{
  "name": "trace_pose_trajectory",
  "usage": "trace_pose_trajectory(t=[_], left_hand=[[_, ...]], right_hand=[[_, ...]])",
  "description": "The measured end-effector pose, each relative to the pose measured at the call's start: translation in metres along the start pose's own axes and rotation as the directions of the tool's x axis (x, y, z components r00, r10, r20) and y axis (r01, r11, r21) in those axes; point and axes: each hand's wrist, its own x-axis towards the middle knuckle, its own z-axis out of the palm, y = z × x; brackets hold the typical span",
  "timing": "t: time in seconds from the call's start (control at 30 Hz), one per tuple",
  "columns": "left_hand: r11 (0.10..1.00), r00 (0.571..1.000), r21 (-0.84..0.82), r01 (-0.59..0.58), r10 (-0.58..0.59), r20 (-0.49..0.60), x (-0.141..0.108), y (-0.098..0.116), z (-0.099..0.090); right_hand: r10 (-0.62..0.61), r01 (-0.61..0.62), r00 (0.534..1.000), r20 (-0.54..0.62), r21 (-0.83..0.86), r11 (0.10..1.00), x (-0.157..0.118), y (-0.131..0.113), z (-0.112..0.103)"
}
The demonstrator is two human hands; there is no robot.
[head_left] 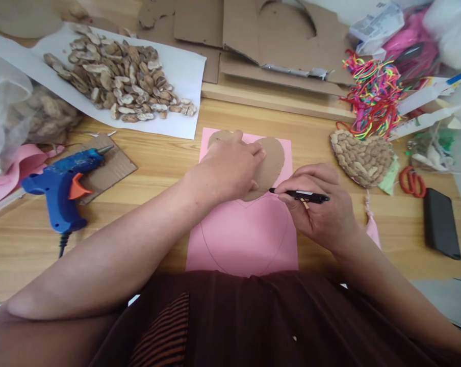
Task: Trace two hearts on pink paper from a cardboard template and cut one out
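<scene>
A pink sheet (249, 239) lies on the table in front of me, with a heart outline drawn on its nearer half. On its far half rests a cardboard heart (273, 158). My left hand (234, 165) lies on this heart with its fingers spread, pressing it to the sheet. My right hand (318, 206) is closed around a black pen (305, 195), whose tip meets the heart's lower right edge.
Peanut shells (116, 76) lie on white paper (188, 76) at the back left, near a blue glue gun (64, 183). Cardboard pieces (238, 30) are behind. To the right are colourful strings (376, 97), a shell-covered heart (362, 157), red-handled scissors (412, 182) and a phone (441, 223).
</scene>
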Motion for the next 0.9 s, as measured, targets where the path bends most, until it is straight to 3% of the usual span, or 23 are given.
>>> trace_pose_trajectory(t=[0.53,0.9], left_hand=[[0.996,1.000,-0.090,0.007,-0.006,0.010,0.002,0.000,-0.004],[0.998,1.000,-0.054,0.017,-0.018,-0.005,0.000,0.002,-0.008]], right_hand=[[-0.077,0.074,0.997,0.020,0.104,0.992,0.004,-0.024,0.010],[-0.071,0.069,0.997,0.011,0.135,0.988,0.008,-0.030,0.015]])
